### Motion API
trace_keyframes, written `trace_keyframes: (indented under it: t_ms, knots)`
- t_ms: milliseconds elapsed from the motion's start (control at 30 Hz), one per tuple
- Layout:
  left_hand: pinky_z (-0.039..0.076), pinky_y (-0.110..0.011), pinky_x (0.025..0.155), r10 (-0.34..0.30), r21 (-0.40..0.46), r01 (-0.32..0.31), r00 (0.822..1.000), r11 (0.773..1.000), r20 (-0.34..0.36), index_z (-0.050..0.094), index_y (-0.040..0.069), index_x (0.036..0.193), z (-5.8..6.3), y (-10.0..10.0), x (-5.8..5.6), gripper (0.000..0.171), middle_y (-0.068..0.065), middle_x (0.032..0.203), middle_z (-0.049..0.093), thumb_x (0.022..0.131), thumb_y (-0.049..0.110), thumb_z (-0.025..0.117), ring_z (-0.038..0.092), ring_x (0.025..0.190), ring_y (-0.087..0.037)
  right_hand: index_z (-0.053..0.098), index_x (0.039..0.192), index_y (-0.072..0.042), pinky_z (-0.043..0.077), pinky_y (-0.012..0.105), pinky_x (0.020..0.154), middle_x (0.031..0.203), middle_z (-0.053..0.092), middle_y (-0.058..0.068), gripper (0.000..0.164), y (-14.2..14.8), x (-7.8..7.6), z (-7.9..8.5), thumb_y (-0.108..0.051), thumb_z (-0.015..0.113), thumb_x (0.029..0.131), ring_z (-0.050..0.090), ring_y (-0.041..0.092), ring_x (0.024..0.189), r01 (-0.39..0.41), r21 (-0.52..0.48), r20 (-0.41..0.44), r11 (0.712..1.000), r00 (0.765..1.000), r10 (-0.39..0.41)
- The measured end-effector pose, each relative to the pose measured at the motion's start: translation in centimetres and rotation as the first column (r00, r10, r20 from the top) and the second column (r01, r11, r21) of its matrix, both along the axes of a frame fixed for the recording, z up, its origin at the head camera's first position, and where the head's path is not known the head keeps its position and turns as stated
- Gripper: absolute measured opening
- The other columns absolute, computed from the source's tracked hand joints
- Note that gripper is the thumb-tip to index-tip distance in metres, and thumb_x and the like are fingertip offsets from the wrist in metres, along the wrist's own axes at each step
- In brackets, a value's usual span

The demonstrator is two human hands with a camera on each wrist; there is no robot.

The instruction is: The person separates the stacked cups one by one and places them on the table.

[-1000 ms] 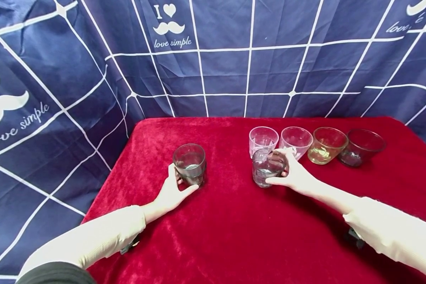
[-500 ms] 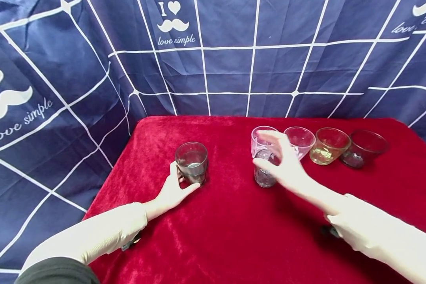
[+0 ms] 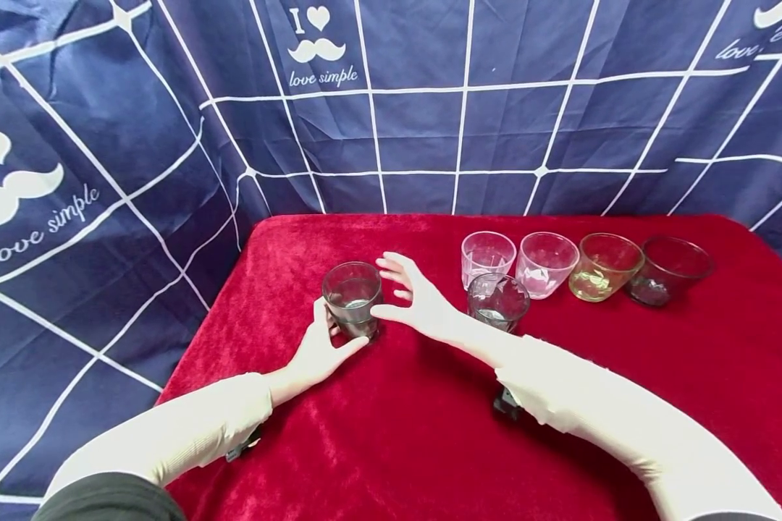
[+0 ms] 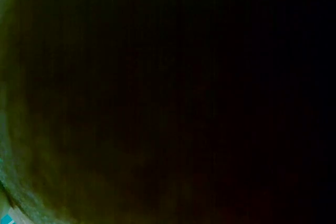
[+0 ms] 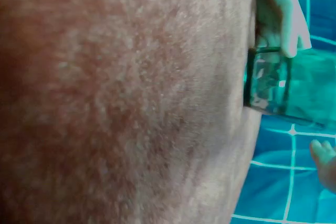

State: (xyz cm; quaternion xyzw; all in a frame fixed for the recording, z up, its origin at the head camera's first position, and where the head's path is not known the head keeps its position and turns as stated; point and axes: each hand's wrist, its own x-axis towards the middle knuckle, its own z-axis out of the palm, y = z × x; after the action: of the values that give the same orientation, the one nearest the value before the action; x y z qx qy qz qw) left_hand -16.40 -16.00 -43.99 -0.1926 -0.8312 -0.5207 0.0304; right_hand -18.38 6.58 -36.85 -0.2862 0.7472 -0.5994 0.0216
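A smoky dark drinking glass (image 3: 353, 293) stands upright at the left of the red cloth. My left hand (image 3: 316, 352) grips it low from the left, thumb across its near side. My right hand (image 3: 423, 304) is just right of that glass, fingers spread and holding nothing; its thumb tip overlaps the glass edge in the head view. In the right wrist view, a gap shows between the glass (image 5: 270, 80) and my right fingers (image 5: 324, 158). A second dark glass (image 3: 498, 298) stands behind my right wrist, its lower part hidden by the forearm. The left wrist view is almost black.
At the back right stand two pinkish glasses (image 3: 487, 257) (image 3: 547, 262), a yellowish glass (image 3: 603, 266) and another dark glass (image 3: 671, 268), close together in a row. The red cloth (image 3: 404, 434) covers the table. A blue curtain (image 3: 495, 130) with white lines hangs behind and at the left.
My right hand has let go of the second dark glass and moved left to beside the first one. My left hand keeps its grip in the same place.
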Motion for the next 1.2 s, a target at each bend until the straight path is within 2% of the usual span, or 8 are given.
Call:
trace_keyframes:
  t_ms: [267,567,833,1000,1200]
  knots:
    - [0.044,-0.039,0.101,-0.005,0.019,0.006,1.000,1.000,-0.011,0.018,0.012,0.141,-0.2,-0.1,-0.1,0.084,-0.012,0.137,0.052,0.083,0.014,0.079,0.049,0.127,-0.019,0.031,0.145,-0.004,0.042,0.044,0.103,0.144,0.046,0.015,0.083,-1.4,-1.3,-1.2,0.001,0.079,0.077,0.045,0.028,0.130,-0.079,0.054,-0.047,0.995,0.996,0.081]
    - [0.044,-0.038,0.101,-0.028,0.030,0.028,1.000,0.999,-0.005,0.015,0.012,0.143,-0.1,-0.1,0.0,0.086,-0.011,0.139,0.050,0.084,0.013,0.078,0.049,0.127,-0.020,0.035,0.144,-0.007,0.035,0.038,0.108,0.140,0.051,0.007,0.082,-1.9,-2.0,-1.8,-0.008,0.083,0.077,0.043,0.014,0.131,-0.058,0.115,-0.087,0.992,0.994,0.068]
    - [0.044,-0.037,0.101,-0.040,0.038,0.041,0.999,0.998,-0.021,0.017,0.012,0.142,-0.1,-0.1,-0.1,0.085,-0.010,0.138,0.050,0.083,0.013,0.079,0.052,0.124,-0.019,0.036,0.141,-0.007,0.035,0.037,0.108,0.140,0.052,0.006,0.079,-1.9,-1.8,-2.0,-0.008,0.082,0.078,0.043,0.014,0.131,-0.053,0.113,-0.113,0.992,0.991,0.066]
    - [0.044,-0.037,0.101,-0.021,0.019,0.021,1.000,1.000,-0.019,0.017,0.012,0.142,-0.2,-0.1,0.0,0.086,-0.011,0.137,0.052,0.083,0.014,0.079,0.051,0.125,-0.019,0.035,0.142,-0.009,0.035,0.035,0.108,0.140,0.051,0.005,0.080,-2.0,-1.7,-2.0,-0.009,0.083,0.078,0.044,0.013,0.130,-0.056,0.120,-0.124,0.991,0.990,0.071]
    - [0.045,-0.038,0.100,-0.004,0.002,0.004,0.999,1.000,-0.036,0.018,0.011,0.141,-0.2,0.0,0.0,0.085,-0.012,0.136,0.053,0.082,0.015,0.080,0.051,0.125,-0.020,0.035,0.143,-0.007,0.035,0.036,0.109,0.139,0.052,0.009,0.083,-2.1,-1.7,-1.9,-0.005,0.083,0.076,0.044,0.018,0.131,-0.067,0.058,-0.157,0.996,0.985,0.076]
